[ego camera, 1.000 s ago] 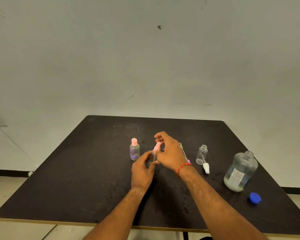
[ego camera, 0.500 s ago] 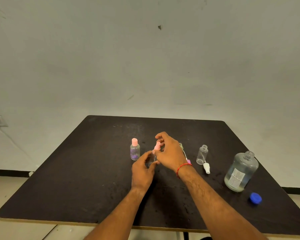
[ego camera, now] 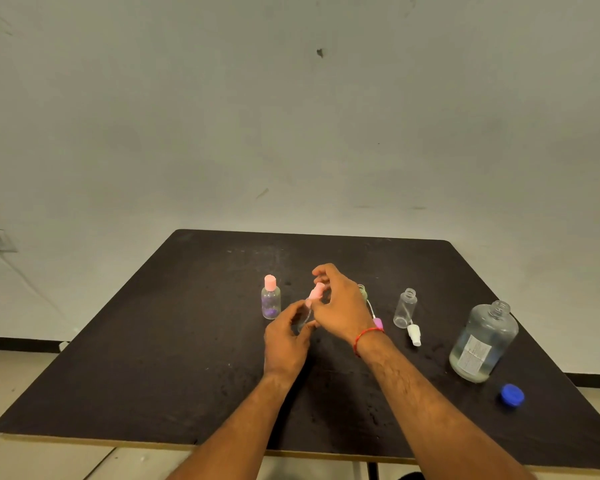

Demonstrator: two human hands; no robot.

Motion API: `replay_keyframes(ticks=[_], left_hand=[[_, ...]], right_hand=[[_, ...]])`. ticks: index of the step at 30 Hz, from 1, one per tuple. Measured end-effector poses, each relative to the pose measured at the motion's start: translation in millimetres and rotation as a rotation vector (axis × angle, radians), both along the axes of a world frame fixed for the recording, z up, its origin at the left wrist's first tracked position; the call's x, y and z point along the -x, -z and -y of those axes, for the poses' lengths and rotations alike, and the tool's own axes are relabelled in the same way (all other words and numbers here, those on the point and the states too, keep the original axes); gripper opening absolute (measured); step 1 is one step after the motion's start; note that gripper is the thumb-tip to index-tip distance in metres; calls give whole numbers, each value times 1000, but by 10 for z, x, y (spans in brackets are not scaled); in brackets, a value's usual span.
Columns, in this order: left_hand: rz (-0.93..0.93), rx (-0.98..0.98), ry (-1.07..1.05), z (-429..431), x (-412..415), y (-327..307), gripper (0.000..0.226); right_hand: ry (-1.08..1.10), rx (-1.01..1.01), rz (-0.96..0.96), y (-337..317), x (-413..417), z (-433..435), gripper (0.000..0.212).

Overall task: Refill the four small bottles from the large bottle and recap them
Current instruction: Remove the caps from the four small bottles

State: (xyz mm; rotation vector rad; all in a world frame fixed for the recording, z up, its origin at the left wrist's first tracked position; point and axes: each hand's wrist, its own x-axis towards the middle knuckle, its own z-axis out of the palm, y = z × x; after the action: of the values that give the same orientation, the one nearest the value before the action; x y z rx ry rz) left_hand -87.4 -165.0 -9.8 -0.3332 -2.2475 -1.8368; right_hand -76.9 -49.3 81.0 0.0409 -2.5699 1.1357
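Open small bottle [ego camera: 405, 308] & white sprayer [ego camera: 414, 335] just right of hands.

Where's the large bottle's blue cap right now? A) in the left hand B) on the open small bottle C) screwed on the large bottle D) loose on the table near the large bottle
D: the blue cap lies on the table just beside the large bottle, whose neck is open.
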Motion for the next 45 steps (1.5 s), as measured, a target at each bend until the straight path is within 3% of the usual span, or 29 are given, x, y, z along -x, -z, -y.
replay_keyframes(ticks=[6,10,12,16,20,25,29,37,45], left_hand=[[-5,24,-6,1,-1,6,41],[-13,43,-17,4,25,36,36],[-13,36,-8,5,22,36,37],[-9,21,-12,5,28,37,38],[-17,74,-20,5,40,51,38],[-12,65,-15,2,50,64,39],[-7,29,-11,4,29,35,43],[-1,103,-42,8,81,106,39],[26,89,-73,-2,73,75,36]], right_hand=[[46,-77,-23,-2,-8,-6,21],[-82,10,23,-9,-28,-16,45],[-68,22,9,5,-24,-12,46],[61,13,15,-2,-6,-1,32],[43,-61,9,-26,-2,-17,8],[-72,-20,48,-54,-1,-19,37],[11,-14,54,-40,-2,-4,34],[43,-150,5,-89,26,-69,5],[122,32,-213,-417,-119,-281,22]])
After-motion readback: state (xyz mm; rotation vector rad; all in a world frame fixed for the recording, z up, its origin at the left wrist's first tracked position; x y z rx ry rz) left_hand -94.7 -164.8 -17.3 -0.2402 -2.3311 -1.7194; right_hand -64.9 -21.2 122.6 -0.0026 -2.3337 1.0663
